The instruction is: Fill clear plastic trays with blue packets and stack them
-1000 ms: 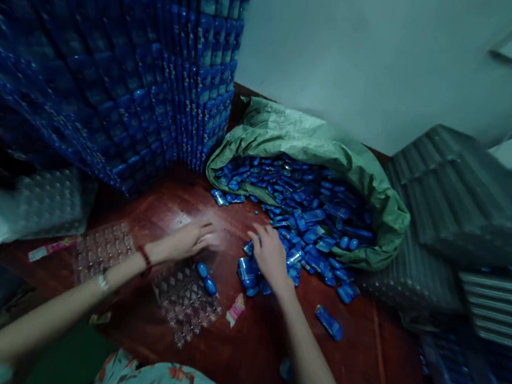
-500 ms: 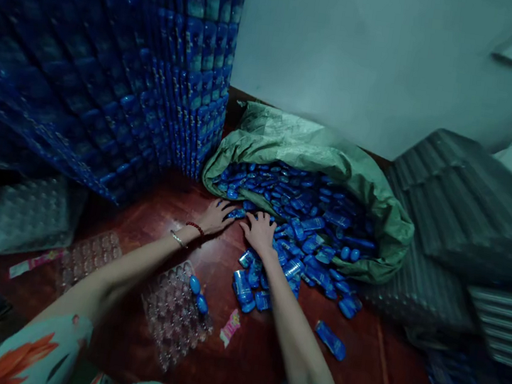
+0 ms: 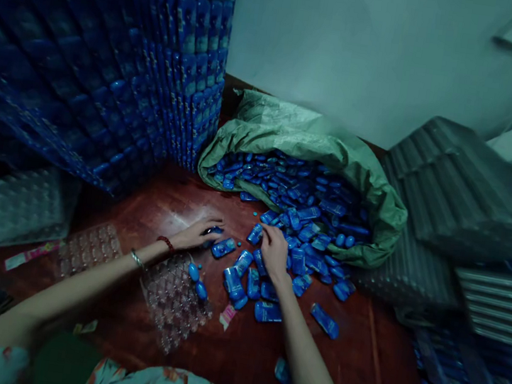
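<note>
Small glossy blue packets (image 3: 234, 284) lie loose on the reddish-brown floor, spilling from the mouth of a green woven sack (image 3: 378, 234). My left hand (image 3: 195, 235), with a red bead bracelet and a silver bangle at the wrist, has its fingers curled over a blue packet (image 3: 213, 232). Another packet (image 3: 223, 248) lies just right of it. My right hand (image 3: 275, 250) pinches the edge of a blue packet (image 3: 254, 234) at the pile's left side. Nearer me is a clear plastic tray (image 3: 169, 313) with rounded cavities; blue oval pieces (image 3: 201, 290) rest on its edge.
Tall stacks of blue packed sheets (image 3: 176, 79) rise at the left against a pale wall (image 3: 352, 53). Grey ridged trays (image 3: 470, 190) are stacked at the right. A second clear tray (image 3: 90, 250) and a pink paper scrap (image 3: 227, 317) lie on the floor.
Both hands have drawn back from the sack's lip toward me, and my left hand moved left. Several packets now lie nearer, between and below the hands. The view has shifted slightly.
</note>
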`<state>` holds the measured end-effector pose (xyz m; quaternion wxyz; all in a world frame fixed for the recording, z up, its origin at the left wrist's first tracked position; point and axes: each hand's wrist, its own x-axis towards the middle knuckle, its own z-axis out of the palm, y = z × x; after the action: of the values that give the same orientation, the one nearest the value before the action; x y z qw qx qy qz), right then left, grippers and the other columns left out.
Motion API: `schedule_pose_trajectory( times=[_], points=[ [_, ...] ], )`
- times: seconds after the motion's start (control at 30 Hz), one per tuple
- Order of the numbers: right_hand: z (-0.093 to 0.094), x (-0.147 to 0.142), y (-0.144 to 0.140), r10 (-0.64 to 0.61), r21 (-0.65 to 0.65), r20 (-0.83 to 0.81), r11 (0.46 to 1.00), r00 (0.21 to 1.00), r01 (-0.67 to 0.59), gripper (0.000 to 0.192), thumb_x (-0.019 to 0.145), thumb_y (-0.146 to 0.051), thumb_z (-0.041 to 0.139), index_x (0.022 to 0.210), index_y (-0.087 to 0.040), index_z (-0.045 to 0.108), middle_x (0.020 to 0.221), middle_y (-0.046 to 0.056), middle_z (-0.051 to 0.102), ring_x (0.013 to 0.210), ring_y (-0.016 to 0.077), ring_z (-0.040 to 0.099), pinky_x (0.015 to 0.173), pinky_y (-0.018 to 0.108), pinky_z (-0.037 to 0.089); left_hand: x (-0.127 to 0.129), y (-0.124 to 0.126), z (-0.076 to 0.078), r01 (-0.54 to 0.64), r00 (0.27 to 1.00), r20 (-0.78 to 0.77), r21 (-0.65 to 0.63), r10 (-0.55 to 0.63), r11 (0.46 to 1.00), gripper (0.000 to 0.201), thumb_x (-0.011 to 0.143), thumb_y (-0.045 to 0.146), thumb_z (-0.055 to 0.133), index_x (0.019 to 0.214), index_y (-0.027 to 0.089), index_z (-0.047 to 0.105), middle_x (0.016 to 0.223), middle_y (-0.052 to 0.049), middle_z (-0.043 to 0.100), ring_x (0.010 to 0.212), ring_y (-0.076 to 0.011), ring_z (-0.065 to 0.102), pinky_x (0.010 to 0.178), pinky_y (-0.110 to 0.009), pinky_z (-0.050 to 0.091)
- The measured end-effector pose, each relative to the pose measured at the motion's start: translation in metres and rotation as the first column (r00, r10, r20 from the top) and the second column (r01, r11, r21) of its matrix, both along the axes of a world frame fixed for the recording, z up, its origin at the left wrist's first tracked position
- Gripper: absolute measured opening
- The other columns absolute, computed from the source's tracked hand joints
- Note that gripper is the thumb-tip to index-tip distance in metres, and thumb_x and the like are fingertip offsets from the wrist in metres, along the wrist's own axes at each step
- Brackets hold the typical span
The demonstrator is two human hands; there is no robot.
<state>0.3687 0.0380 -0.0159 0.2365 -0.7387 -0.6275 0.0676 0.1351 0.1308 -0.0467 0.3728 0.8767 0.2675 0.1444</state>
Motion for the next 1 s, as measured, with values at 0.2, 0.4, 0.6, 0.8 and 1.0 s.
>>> schedule_pose_trajectory(
  times=[0.2,0.4,0.6,0.8,1.0],
  points=[
    [0.013,-0.004,0.069,0.07,-0.241,0.11,0.97,0.992,-0.042,0.031,0.085,-0.01,0.046,0.111,-0.014,0.06,0.111,0.014,0.06,0.102,0.0206,0.057,0.087,0.029,0.043,0.022,-0.002,0.013,0.14,0.978,-0.184,0.247,-0.095,0.959,0.063,0.067,0.06,0.067,0.113,0.019,0.059,0.117,-0.013,0.051,0.107,-0.0288,0.048,0.092,-0.042,0.04],
    [0.009,0.0,0.092,0.185,-0.349,0.063,0.925,0.981,-0.152,0.026,0.076,-0.002,0.05,0.092,-0.015,0.067,0.096,0.009,0.067,0.092,0.0177,0.061,0.08,0.023,0.043,0.019,0.02,0.013,0.139,0.946,-0.322,0.316,-0.032,0.939,0.039,0.079,0.031,0.063,0.115,0.019,0.055,0.115,-0.011,0.051,0.106,-0.0243,0.048,0.09,-0.036,0.04],
    [0.01,0.039,0.058,0.123,-0.296,0.069,0.95,0.99,-0.097,0.031,0.083,-0.011,0.043,0.107,-0.016,0.062,0.101,0.005,0.066,0.092,0.015,0.06,0.082,0.024,0.044,-0.011,0.023,0.027,0.07,0.898,-0.425,0.4,0.117,0.914,0.043,0.077,0.033,0.063,0.117,0.022,0.053,0.118,-0.011,0.051,0.106,-0.029,0.048,0.088,-0.041,0.039],
    [0.006,0.041,0.037,0.105,-0.34,0.121,0.939,0.987,-0.059,0.029,0.084,-0.008,0.042,0.1,-0.015,0.065,0.102,0.011,0.063,0.093,0.018,0.059,0.084,0.025,0.041,0.028,-0.001,0.037,0.227,0.928,-0.351,0.28,-0.121,0.933,0.021,0.087,0.022,0.046,0.103,0.018,0.058,0.107,-0.009,0.056,0.094,-0.0203,0.055,0.078,-0.029,0.042],
    [0.009,0.026,0.055,0.132,-0.394,0.127,0.916,0.983,-0.072,0.025,0.082,-0.006,0.045,0.097,-0.012,0.064,0.104,0.014,0.063,0.093,0.0201,0.059,0.08,0.026,0.041,0.065,-0.001,0.034,0.273,0.894,-0.409,0.172,-0.183,0.947,0.015,0.082,0.017,0.049,0.092,0.014,0.06,0.095,-0.01,0.06,0.074,-0.0171,0.058,0.061,-0.024,0.04]
  ],
)
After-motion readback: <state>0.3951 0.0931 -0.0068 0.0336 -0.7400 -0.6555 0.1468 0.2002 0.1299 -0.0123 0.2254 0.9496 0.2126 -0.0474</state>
